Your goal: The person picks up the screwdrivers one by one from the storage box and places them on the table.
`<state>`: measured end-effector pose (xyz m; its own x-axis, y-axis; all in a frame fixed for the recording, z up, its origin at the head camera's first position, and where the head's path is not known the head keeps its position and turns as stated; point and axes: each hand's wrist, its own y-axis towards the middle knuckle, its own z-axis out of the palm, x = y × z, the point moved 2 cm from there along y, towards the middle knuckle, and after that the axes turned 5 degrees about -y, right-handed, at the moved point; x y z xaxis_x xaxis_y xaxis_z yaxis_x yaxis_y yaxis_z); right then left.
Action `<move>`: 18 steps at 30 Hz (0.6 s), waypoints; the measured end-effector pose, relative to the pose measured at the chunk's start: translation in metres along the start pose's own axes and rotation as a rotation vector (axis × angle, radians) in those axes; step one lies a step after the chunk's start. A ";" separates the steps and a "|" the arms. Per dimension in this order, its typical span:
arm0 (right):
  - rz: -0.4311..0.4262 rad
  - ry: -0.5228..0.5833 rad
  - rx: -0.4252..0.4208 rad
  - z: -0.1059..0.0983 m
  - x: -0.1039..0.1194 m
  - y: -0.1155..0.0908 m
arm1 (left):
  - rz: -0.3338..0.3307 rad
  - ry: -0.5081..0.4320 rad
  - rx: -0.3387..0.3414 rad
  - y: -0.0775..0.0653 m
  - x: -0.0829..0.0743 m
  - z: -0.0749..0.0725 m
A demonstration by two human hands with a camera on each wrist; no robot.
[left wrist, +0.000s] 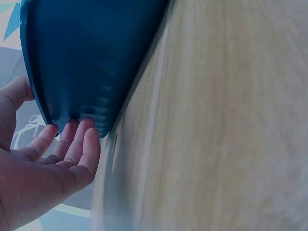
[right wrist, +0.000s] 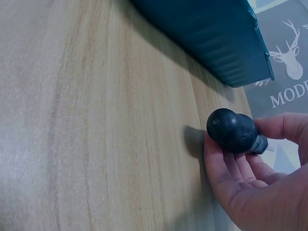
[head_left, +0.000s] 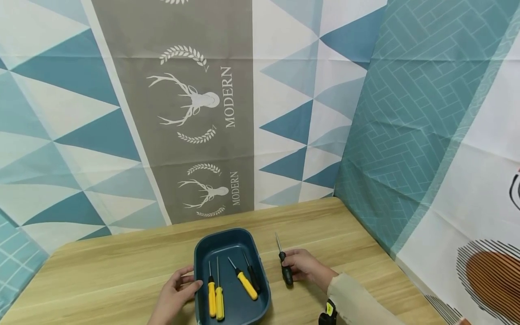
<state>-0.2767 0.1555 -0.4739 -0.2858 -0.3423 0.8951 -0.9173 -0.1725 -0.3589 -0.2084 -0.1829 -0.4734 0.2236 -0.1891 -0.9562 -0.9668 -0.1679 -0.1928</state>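
My right hand (head_left: 304, 265) holds a black-handled screwdriver (head_left: 286, 272) to the right of a dark blue tray (head_left: 266, 280). Its thin metal shaft points away, toward the wall. In the right wrist view, the rounded handle end (right wrist: 224, 124) sits between thumb and fingers, close over the table. At the tray's left side is my left hand (head_left: 177, 291), thumb on the rim and fingers against the outer wall. Inside the tray lie two yellow screwdrivers (head_left: 215, 298) side by side, a yellow-and-black screwdriver (head_left: 246, 285) and a dark-handled one (head_left: 253, 278).
The wood-grain table (head_left: 138, 266) extends on both sides of the tray. Near the right sleeve sits a black object with a yellow label (head_left: 328, 313), partly cut off by the frame. Patterned cloth walls (head_left: 284, 90) stand behind the table and along its right edge.
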 end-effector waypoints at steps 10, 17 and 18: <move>-0.014 0.015 -0.001 0.001 0.001 0.000 | 0.007 -0.002 0.007 0.001 0.000 -0.001; -0.021 0.011 -0.002 0.001 0.002 0.000 | 0.006 -0.004 0.007 -0.001 -0.002 -0.001; -0.020 0.011 -0.003 0.001 0.002 -0.001 | 0.007 -0.006 0.006 -0.001 -0.002 -0.001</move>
<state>-0.2763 0.1538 -0.4726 -0.2704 -0.3281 0.9051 -0.9238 -0.1762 -0.3399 -0.2080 -0.1830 -0.4715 0.2165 -0.1848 -0.9586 -0.9690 -0.1604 -0.1879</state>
